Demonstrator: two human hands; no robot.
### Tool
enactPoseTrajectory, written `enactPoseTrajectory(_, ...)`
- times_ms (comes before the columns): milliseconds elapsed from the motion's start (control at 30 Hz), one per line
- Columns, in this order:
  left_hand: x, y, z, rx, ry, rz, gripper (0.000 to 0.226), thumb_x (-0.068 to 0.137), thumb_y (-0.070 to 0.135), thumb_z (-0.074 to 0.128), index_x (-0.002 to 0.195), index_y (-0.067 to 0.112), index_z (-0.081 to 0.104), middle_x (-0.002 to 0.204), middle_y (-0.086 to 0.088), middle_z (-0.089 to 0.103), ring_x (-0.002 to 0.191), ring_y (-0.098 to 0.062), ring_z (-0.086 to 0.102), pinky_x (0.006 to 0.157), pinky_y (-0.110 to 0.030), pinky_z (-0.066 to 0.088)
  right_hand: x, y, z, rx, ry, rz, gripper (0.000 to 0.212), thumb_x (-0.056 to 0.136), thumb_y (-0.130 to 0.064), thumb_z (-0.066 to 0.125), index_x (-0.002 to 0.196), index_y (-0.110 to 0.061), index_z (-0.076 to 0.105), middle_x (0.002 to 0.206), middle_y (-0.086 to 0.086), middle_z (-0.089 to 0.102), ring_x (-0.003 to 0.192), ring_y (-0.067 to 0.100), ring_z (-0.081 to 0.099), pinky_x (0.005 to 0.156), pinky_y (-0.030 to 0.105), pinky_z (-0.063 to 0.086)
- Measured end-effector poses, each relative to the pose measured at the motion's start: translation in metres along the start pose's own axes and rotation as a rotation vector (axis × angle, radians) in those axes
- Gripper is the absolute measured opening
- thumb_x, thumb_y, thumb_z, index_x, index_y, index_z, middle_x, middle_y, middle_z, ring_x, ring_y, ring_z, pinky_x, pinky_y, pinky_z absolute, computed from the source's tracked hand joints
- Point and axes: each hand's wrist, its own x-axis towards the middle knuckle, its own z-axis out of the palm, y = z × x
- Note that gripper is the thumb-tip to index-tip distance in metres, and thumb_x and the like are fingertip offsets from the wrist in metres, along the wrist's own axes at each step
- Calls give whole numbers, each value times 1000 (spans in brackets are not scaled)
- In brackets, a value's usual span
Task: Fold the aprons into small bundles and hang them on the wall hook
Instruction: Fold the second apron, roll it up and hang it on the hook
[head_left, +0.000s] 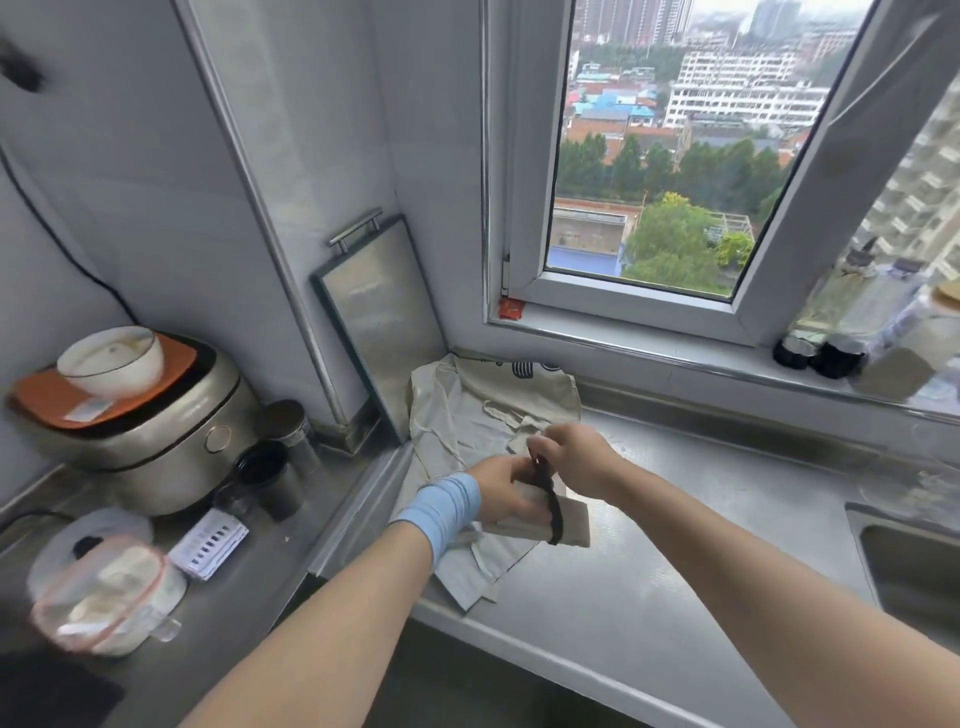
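Left hand (501, 491): grips the folded bundle (563, 522) above the loose apron (467, 410).
Right hand (569, 457): pinches the dark strap (551, 506) around it.
Risk: a slack strap lets the folds spring open.

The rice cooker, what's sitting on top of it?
A white bowl sits on an orange mat on the rice cooker. The mat hides most of the lid, and what's in the bowl is too blurry to tell.

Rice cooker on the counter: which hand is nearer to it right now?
Left. The left hand, gripping the folded apron bundle, is on the side toward the rice cooker; the right hand, pulling the dark band, lies beyond it.
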Motion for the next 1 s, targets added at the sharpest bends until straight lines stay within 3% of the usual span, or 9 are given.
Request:
enactPoseTrajectory(100,-11,-4,-9,-45,120,76,28,77,40,70,104,32,68,99,11,70,91,-9,66,84,-25,52,1,-8,1,261,34,98,33,100,-29,51,83,-5,64,71,7,64,62,19,61,62,30,45)
enactPoseTrajectory(167,-16,-2,-13,-123,253,104,17,85,47,63,82,31,70,76,14,65,75,-7,60,77,-26,49,1,-14,1,356,66,105,33,102,-30,49,80,-8,61,71,7,61,63,22,59,62,32,45)
enactPoseTrajectory(233,-18,3,-19,-150,358,118,30,89,50,57,69,30,67,65,13,57,67,-7,52,75,-33,46,4,-25,-1,347,111,64,34,101,-31,50,73,-13,57,69,6,58,65,22,56,65,33,45)
enactPoseTrajectory(333,-20,15,-33,-113,366,137,27,82,53,56,68,36,71,68,12,62,71,-9,54,79,-34,48,11,-43,-9,246,123,10,35,101,-30,46,70,-14,54,68,3,54,65,18,49,67,34,41)
enactPoseTrajectory(567,-7,61,-90,-24,584,194,25,80,43,59,61,29,66,58,7,57,63,-13,47,61,-25,41,45,-99,-57,363,92,-28,20,92,-2,41,77,-10,51,72,10,49,66,20,45,58,27,40)
enactPoseTrajectory(633,0,78,-109,-25,679,235,27,82,40,58,62,23,62,54,2,47,59,-17,39,57,-28,36,64,-113,-72,325,114,-102,17,94,-5,45,81,-14,54,74,7,52,70,21,49,65,31,42)
enactPoseTrajectory(767,13,114,-161,38,881,214,17,87,29,55,79,18,65,71,-3,65,71,-25,58,67,-30,46,102,-132,-105,176,198,-207,8,98,-18,51,93,-17,57,77,-1,57,76,18,52,72,33,42)
enactPoseTrajectory(900,21,144,-200,161,909,181,13,88,30,53,79,22,58,64,2,58,69,-28,56,62,-28,42,131,-161,-125,214,297,-289,11,99,-24,52,95,-18,61,85,-1,64,80,18,57,69,30,42)
enactPoseTrajectory(1000,28,165,-224,203,912,137,15,87,34,54,81,23,62,75,-1,67,76,-27,61,70,-30,48,151,-180,-138,195,357,-341,14,98,-24,52,99,-16,63,90,-1,65,87,18,59,72,27,38)
